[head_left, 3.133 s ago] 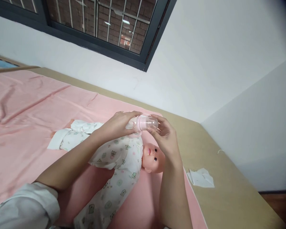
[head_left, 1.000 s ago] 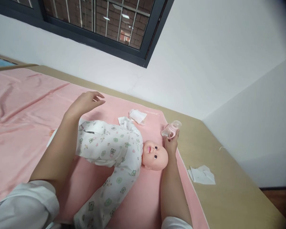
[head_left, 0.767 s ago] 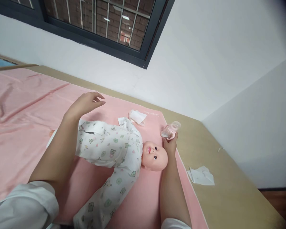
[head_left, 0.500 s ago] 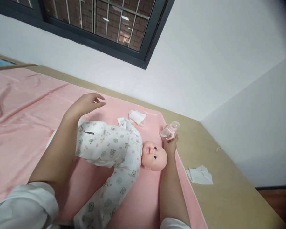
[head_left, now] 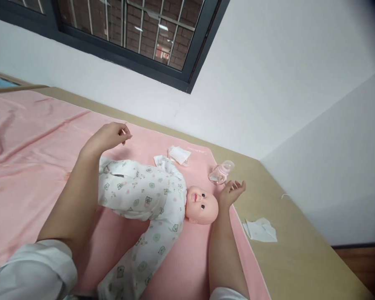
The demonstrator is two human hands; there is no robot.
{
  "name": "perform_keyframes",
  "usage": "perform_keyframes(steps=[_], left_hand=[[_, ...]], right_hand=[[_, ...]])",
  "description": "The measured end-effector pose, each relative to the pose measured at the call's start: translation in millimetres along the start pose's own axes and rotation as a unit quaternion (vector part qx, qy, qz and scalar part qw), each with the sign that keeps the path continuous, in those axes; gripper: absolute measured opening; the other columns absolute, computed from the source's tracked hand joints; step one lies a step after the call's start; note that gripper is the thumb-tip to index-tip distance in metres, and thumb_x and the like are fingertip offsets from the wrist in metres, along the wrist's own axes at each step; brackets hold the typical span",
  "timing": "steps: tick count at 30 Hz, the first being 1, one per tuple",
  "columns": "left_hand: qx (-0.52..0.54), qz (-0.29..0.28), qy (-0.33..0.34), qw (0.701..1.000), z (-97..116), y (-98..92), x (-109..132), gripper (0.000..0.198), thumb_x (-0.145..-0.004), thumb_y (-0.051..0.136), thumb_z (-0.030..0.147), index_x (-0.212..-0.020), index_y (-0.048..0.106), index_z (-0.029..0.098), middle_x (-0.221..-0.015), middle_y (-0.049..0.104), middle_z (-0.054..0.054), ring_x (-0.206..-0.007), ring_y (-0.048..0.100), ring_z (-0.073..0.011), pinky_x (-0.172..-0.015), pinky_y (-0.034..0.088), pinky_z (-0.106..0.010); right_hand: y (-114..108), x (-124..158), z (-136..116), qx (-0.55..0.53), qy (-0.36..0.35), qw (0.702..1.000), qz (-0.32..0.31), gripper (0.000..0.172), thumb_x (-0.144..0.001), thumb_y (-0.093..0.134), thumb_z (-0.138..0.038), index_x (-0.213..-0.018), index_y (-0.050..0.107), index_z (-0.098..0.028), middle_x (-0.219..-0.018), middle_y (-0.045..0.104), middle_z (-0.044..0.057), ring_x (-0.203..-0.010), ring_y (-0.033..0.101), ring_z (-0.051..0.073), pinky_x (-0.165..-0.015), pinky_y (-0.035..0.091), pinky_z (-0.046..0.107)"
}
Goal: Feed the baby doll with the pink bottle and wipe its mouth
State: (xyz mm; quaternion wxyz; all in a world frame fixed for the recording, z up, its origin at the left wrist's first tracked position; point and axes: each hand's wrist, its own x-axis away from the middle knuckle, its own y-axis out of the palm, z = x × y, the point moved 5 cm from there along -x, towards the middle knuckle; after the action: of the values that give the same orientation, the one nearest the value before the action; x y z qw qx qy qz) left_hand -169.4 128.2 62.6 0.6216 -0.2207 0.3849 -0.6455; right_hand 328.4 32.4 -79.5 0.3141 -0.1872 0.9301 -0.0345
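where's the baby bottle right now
In the head view, the baby bottle is right of centre, near the right edge of the pink sheet, just beyond the doll's head and right by the right hand.

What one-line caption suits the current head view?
An open right hand beside a baby bottle, a loosely curled left hand over the pink sheet where a doll in printed clothes lies.

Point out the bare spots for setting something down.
The pink sheet lies bare left of the left arm; the wooden surface does too, between its white paper and the wall. It is crowded by the doll's head, with the right hand and bottle close together.
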Motion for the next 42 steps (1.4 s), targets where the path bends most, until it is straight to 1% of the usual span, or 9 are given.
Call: perform_keyframes(steps=[3,6,10,13,21,28,33,36,42], left_hand=[[-0.013,-0.002,-0.001,1.000,3.8,-1.1,2.1,0.019,-0.078,0.056,0.036,-0.067,0.057,0.021,-0.065,0.063,-0.001,-0.059,0.053,-0.0166,-0.052,0.032,-0.027],[-0.023,-0.008,-0.003,1.000,8.4,-0.5,3.9,0.025,-0.079,0.056,0.036,-0.060,0.051,0.020,-0.062,0.058,-0.001,-0.054,0.048,-0.0148,-0.050,0.029,-0.027],[-0.027,-0.019,0.004,0.999,13.6,4.8,3.9,0.030,-0.078,0.055,0.037,-0.056,0.045,0.019,-0.062,0.058,-0.001,-0.051,0.045,-0.0136,-0.049,0.029,-0.028],[-0.021,-0.031,0.011,0.999,16.3,10.8,2.7,0.030,-0.079,0.054,0.038,-0.058,0.045,0.020,-0.064,0.061,0.000,-0.050,0.043,-0.0132,-0.050,0.030,-0.028],[-0.027,-0.058,0.007,0.998,22.6,22.7,2.9,0.033,-0.079,0.054,0.040,-0.057,0.039,0.020,-0.063,0.060,0.001,-0.048,0.039,-0.0122,-0.049,0.029,-0.028],[-0.066,-0.092,0.028,0.993,30.1,32.6,4.0,0.039,-0.077,0.053,0.034,-0.055,0.025,0.019,-0.052,0.035,0.002,-0.048,0.032,-0.0121,-0.049,0.022,-0.029],[-0.065,-0.110,0.055,0.990,47.7,41.0,12.9,0.036,-0.078,0.051,0.034,-0.054,0.028,0.019,-0.054,0.040,0.001,-0.049,0.034,-0.0132,-0.050,0.022,-0.029],[-0.068,-0.124,0.088,0.986,62.0,48.8,19.6,0.035,-0.080,0.049,0.037,-0.054,0.033,0.020,-0.056,0.045,0.000,-0.051,0.041,-0.0152,-0.052,0.023,-0.029],[-0.097,-0.141,0.129,0.977,74.1,58.9,26.3,0.033,-0.084,0.047,0.039,-0.057,0.045,0.021,-0.059,0.055,-0.003,-0.053,0.047,-0.0174,-0.051,0.027,-0.030]], right_hand=[[-9.1,1.5,-11.7,0.025,-0.057,0.996,0.069,0.054,-0.088,0.037,-0.042,-0.131,0.036,-0.010,-0.117,0.051,0.018,-0.102,0.054,0.022,-0.087,0.046,0.039],[-10.7,5.0,-22.3,0.056,-0.094,0.990,0.085,0.046,-0.089,0.035,-0.042,-0.118,0.049,-0.010,-0.104,0.058,0.016,-0.088,0.057,0.020,-0.078,0.047,0.035],[-1.4,9.7,-28.3,0.098,-0.092,0.991,0.011,0.040,-0.089,0.033,-0.043,-0.093,0.061,-0.015,-0.079,0.064,0.008,-0.069,0.057,0.017,-0.067,0.043,0.029],[3.8,12.8,-30.1,0.111,-0.091,0.989,-0.028,0.041,-0.088,0.034,-0.045,-0.087,0.063,-0.015,-0.068,0.064,0.006,-0.061,0.056,0.016,-0.064,0.042,0.028],[13.4,15.5,-29.3,0.098,-0.094,0.985,-0.108,0.035,-0.086,0.038,-0.043,-0.081,0.061,-0.017,-0.065,0.065,0.004,-0.060,0.056,0.016,-0.062,0.040,0.026],[20.4,17.8,-29.3,0.104,-0.072,0.978,-0.167,0.037,-0.085,0.041,-0.044,-0.060,0.052,-0.019,-0.059,0.060,0.001,-0.056,0.049,0.013,-0.059,0.035,0.025],[22.9,19.3,-32.1,0.107,-0.075,0.973,-0.191,0.039,-0.086,0.040,-0.044,-0.060,0.052,-0.018,-0.059,0.058,0.001,-0.058,0.047,0.012,-0.059,0.033,0.025],[20.3,17.9,-32.2,0.117,-0.089,0.976,-0.162,0.039,-0.086,0.039,-0.045,-0.061,0.052,-0.018,-0.056,0.053,0.000,-0.055,0.042,0.012,-0.057,0.031,0.025],[4.5,8.4,-35.9,0.125,-0.138,0.982,-0.014,0.038,-0.090,0.034,-0.044,-0.071,0.054,-0.018,-0.070,0.054,0.004,-0.068,0.046,0.016,-0.067,0.038,0.029]])
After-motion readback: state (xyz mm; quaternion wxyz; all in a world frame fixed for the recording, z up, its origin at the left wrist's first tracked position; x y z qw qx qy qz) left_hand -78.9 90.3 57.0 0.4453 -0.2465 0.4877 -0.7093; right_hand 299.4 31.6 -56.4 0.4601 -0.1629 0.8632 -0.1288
